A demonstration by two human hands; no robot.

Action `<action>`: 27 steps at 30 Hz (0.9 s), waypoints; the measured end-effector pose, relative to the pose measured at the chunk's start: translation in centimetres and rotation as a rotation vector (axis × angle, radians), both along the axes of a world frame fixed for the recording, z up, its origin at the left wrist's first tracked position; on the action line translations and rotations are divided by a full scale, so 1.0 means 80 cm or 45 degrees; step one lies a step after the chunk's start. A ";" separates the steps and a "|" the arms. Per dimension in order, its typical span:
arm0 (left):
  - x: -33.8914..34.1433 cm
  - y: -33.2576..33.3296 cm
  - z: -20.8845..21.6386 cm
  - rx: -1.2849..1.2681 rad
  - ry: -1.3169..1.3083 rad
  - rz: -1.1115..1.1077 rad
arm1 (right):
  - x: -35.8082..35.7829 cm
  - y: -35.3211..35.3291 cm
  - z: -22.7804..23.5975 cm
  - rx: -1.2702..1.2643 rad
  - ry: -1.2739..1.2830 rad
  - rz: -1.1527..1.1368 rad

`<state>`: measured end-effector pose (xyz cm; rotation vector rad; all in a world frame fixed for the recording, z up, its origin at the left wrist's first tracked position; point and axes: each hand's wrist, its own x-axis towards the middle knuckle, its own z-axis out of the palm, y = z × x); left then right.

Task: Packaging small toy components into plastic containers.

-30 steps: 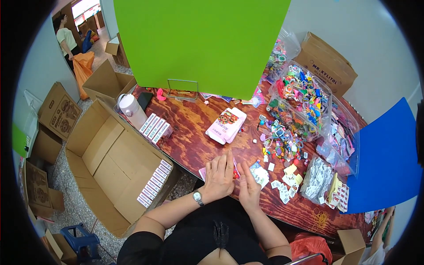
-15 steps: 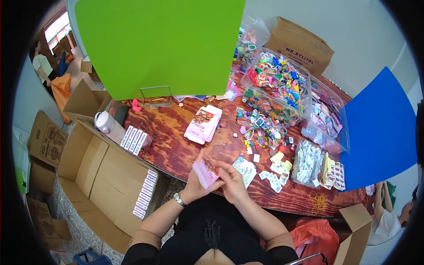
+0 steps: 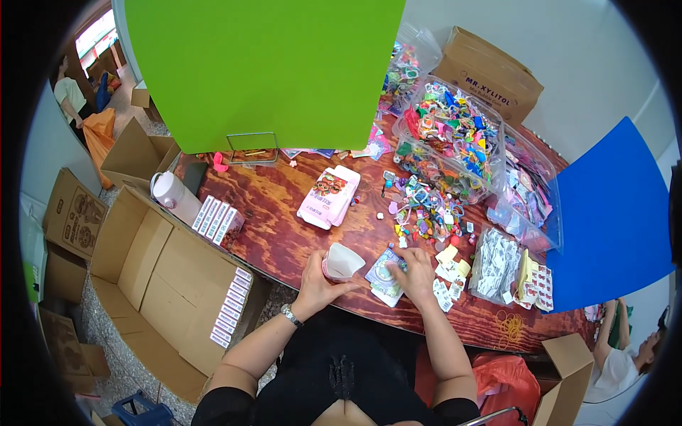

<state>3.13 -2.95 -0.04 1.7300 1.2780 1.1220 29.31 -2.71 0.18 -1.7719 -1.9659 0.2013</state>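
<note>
My left hand (image 3: 316, 285) is wrapped round a small pink carton (image 3: 344, 263), whose open mouth shows a white inside. To its right, my right hand (image 3: 418, 275) has its fingertips on the upper corner of a colourful printed card (image 3: 384, 270), which tops a small loose stack on the table. Beyond my hands lies a flat pile of pink printed cartons (image 3: 328, 197). Close to my right hand are pale yellow and white paper slips (image 3: 449, 270).
Small trinkets (image 3: 433, 213) lie heaped in front of clear plastic tubs (image 3: 501, 131). A large cardboard box (image 3: 160, 284) stands at the left, with a row of small cartons (image 3: 231, 309) in it. Green (image 3: 263, 71) and blue boards (image 3: 611, 220) flank the table. Other people are at both sides.
My right hand has left the pink carton and moved right to the cards, shifting the top one. My left hand keeps the carton, now standing with its opened end up.
</note>
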 end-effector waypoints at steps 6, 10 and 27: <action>-0.005 0.006 -0.013 0.006 0.124 0.064 | 0.013 0.000 0.033 -0.131 1.104 -0.057; 0.005 0.005 -0.008 0.117 0.267 0.068 | -0.033 -0.013 0.093 0.199 1.550 -0.085; 0.018 0.000 0.014 0.505 0.316 0.093 | -0.094 -0.022 0.097 0.619 -0.097 0.486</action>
